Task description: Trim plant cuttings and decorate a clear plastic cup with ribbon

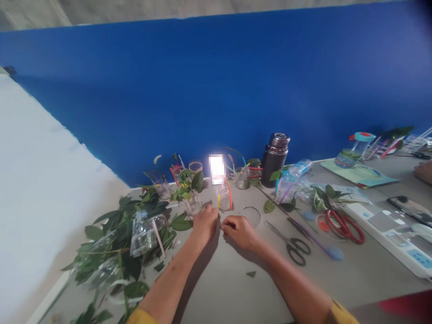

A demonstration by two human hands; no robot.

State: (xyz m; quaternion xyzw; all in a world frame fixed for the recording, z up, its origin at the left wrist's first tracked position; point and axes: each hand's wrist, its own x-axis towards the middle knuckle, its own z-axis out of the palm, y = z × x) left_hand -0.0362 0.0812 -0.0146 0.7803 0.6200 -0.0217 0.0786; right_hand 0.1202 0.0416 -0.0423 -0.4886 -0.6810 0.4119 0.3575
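One clear cup [224, 202], perhaps plastic, bears orange and yellow strips [230, 193].

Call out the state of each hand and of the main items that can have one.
Left hand: fingers curled; anything held is not visible.
Right hand: fingers curled in; anything held is not visible.
Black-handled scissors: lying flat, blades look closed.
Red-handled scissors: lying down, blades unclear.
Dark flask: upright, top on.
Blue-labelled bottle: lying on its side.
Red-topped container: lid on.
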